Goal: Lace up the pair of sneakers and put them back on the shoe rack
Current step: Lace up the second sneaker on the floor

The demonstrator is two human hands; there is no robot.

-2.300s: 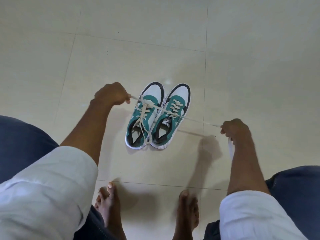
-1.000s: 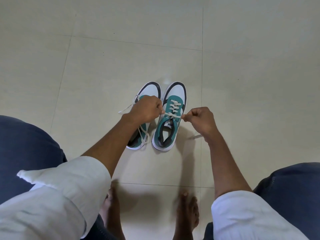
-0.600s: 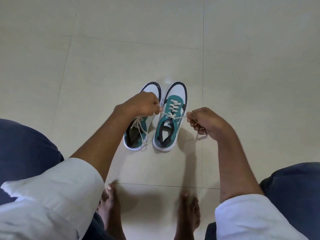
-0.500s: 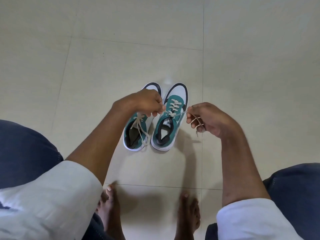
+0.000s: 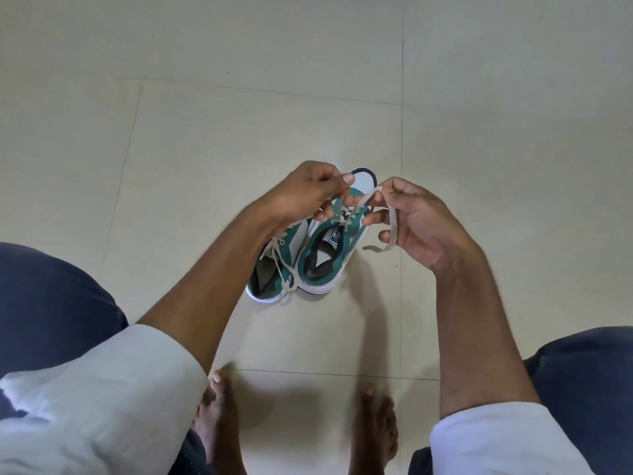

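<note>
Two teal and white sneakers stand side by side on the tiled floor, toes pointing away from me. The right sneaker (image 5: 330, 255) has a cream lace (image 5: 390, 221) rising from its top eyelets. My left hand (image 5: 305, 193) pinches one end of that lace above the tongue. My right hand (image 5: 414, 221) holds the other end, which loops across its fingers and dangles. The left sneaker (image 5: 274, 269) lies partly under my left forearm, its lace loose over the opening.
My bare feet (image 5: 222, 419) stand on the cream floor tiles (image 5: 205, 132) just below the sneakers. My knees in dark blue trousers fill both lower corners. No shoe rack is in view.
Both hands rose and came together over the right sneaker. The lace, earlier pulled out wide to both sides, is now looped around my right fingers.
</note>
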